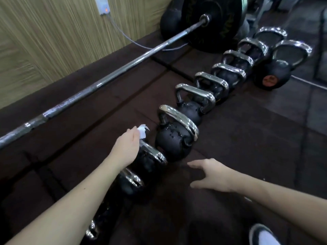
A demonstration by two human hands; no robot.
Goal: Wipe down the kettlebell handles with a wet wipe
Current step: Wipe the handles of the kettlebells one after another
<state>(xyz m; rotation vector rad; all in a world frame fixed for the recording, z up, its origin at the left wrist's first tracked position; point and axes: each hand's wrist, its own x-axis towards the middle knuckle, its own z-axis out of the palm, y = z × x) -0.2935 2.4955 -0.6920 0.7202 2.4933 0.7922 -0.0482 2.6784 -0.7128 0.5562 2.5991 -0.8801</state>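
Observation:
Several black kettlebells with chrome handles stand in a diagonal row on the dark floor mat. My left hand [126,146] holds a crumpled white wet wipe [142,131] at the far end of the chrome handle [153,152] of a near kettlebell. Just beyond stands a larger kettlebell [172,140] whose wide handle [180,121] arches over it. My right hand [211,175] hovers with spread fingers over the mat to the right of the row, holding nothing. My left forearm hides part of the nearest kettlebells.
A long steel barbell [106,80] with a black plate [212,22] lies left of the row along a wooden wall. One kettlebell with an orange mark [270,76] stands apart at the far right. A shoe [263,236] shows at the bottom right.

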